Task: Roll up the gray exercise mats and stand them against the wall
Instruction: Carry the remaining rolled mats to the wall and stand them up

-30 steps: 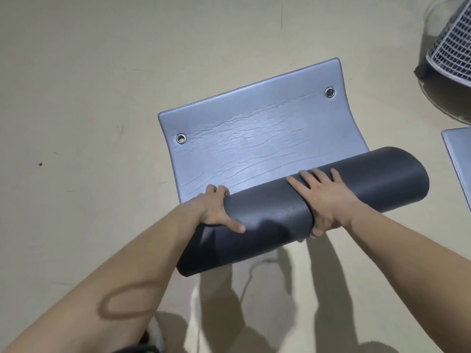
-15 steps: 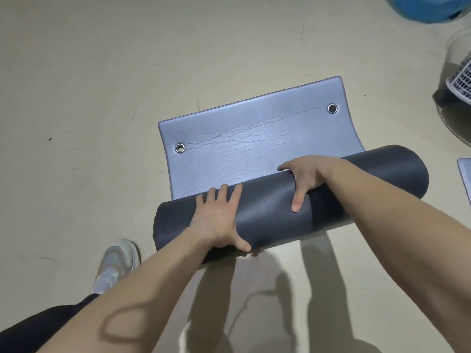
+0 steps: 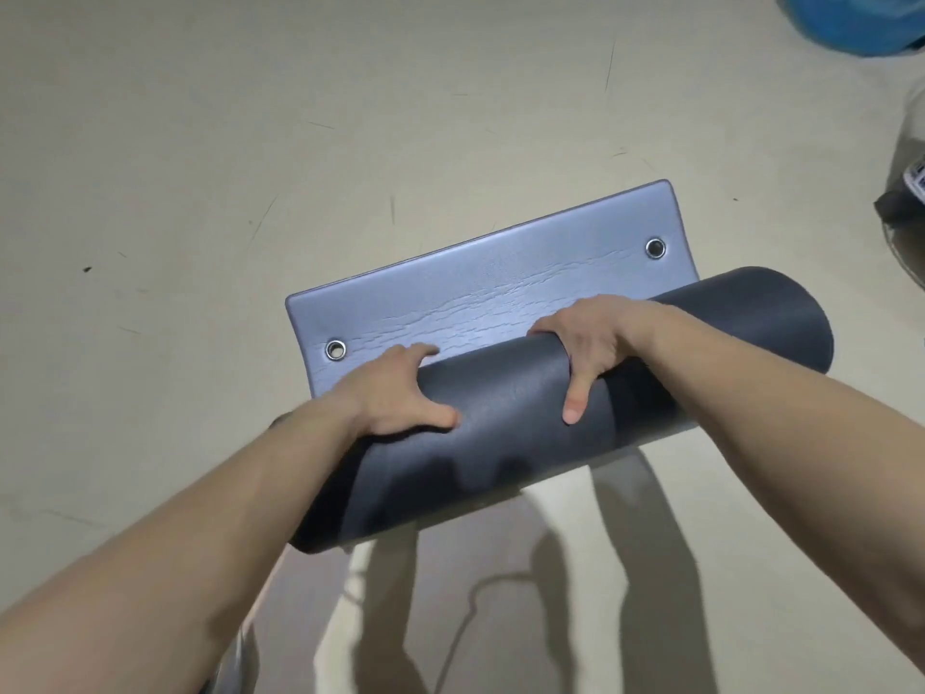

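A gray exercise mat (image 3: 505, 418) lies on the beige floor, most of it wound into a thick dark roll. A short flat end (image 3: 490, 288) with two metal eyelets still lies unrolled beyond the roll. My left hand (image 3: 400, 393) presses on top of the roll near its left part, fingers over the far side. My right hand (image 3: 585, 343) grips the roll's top further right, thumb pointing toward me.
A blue object (image 3: 861, 22) sits at the top right corner. At the right edge stands a clear round container (image 3: 908, 192) with something dark in it. Bare beige floor (image 3: 200, 167) spreads to the left and beyond the mat.
The roll has moved forward over the flat end, leaving less mat unrolled. Both hands have shifted their hold further over the top of the roll.
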`<state>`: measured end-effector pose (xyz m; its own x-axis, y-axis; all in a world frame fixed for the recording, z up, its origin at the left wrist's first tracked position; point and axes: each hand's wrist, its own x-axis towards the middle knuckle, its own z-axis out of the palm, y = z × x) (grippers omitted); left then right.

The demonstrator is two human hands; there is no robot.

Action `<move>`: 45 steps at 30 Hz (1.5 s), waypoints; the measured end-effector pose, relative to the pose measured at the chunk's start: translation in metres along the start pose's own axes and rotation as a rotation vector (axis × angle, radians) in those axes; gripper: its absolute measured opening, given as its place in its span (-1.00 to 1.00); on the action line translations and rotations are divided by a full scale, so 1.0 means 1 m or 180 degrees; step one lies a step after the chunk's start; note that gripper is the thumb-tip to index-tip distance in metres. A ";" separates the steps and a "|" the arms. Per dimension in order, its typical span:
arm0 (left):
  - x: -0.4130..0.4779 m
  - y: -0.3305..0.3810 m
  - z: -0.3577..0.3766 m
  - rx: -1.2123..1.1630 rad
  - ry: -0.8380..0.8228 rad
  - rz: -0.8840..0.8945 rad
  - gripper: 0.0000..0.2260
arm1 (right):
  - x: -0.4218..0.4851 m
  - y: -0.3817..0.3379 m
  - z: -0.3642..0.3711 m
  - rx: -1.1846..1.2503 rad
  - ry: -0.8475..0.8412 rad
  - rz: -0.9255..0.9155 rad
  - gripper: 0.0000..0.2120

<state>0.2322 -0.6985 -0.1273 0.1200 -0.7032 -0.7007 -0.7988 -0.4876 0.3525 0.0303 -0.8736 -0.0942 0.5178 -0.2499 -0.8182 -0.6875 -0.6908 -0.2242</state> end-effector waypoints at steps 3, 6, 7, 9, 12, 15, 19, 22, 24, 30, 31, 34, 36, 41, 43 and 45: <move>-0.030 0.023 0.032 0.0963 0.0392 0.0277 0.32 | 0.005 0.002 -0.011 0.0227 0.0008 -0.0019 0.02; 0.003 0.011 0.004 0.0714 0.0093 0.0336 0.33 | -0.004 0.006 0.013 -0.0612 0.0948 0.0191 0.47; 0.019 0.004 -0.017 0.0391 -0.0071 0.0324 0.31 | -0.009 0.004 0.030 -0.0953 0.1157 0.0212 0.54; 0.037 -0.001 -0.049 0.0160 -0.0366 0.0295 0.24 | -0.012 0.002 0.051 -0.1251 0.1240 0.0220 0.58; 0.039 0.015 -0.044 0.0567 0.0316 0.0304 0.19 | 0.013 0.004 0.017 -0.1018 0.1282 0.0107 0.44; 0.034 0.022 -0.020 0.1409 0.0657 0.0307 0.36 | 0.037 0.004 -0.041 -0.0603 0.0972 0.0087 0.43; 0.077 0.003 -0.071 0.0589 0.0271 0.0356 0.35 | 0.045 0.001 -0.041 -0.0846 0.1480 0.0284 0.51; 0.100 -0.006 -0.100 0.0187 -0.0025 0.0441 0.21 | 0.054 0.003 -0.031 -0.1160 0.1689 0.0107 0.49; 0.113 -0.014 -0.105 -0.0306 -0.0247 0.0474 0.04 | 0.061 0.001 -0.052 -0.0917 0.1567 0.0103 0.43; 0.086 -0.045 -0.053 -0.1361 -0.1287 0.0630 -0.27 | 0.051 -0.030 -0.049 -0.0734 0.0504 -0.0131 0.28; 0.077 -0.044 -0.041 -0.1413 -0.1218 0.0641 -0.27 | 0.047 -0.028 -0.037 -0.0833 0.0591 -0.0167 0.35; 0.060 -0.037 -0.026 -0.1586 -0.1115 0.0642 -0.38 | 0.022 -0.011 0.007 -0.0656 0.1460 0.0082 0.49; 0.039 -0.027 -0.014 -0.1895 -0.1257 0.0543 -0.44 | -0.002 0.000 0.049 0.0159 0.2224 0.0480 0.47; -0.009 0.035 0.080 -0.2636 -0.0751 0.0324 -0.36 | -0.038 0.002 0.146 0.3274 0.2419 0.1602 0.21; -0.022 0.082 0.123 -0.2790 -0.0576 -0.0023 -0.18 | -0.048 0.011 0.153 0.3742 0.2280 0.1799 0.18; -0.026 0.136 0.157 -0.2942 -0.0682 -0.0413 -0.08 | -0.058 0.033 0.143 0.3406 0.2303 0.1993 0.29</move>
<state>0.0280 -0.6652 -0.1593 -0.0089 -0.5501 -0.8350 0.0055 -0.8351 0.5501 -0.0955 -0.7847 -0.1296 -0.0907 -0.8250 -0.5578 -0.7723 0.4119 -0.4836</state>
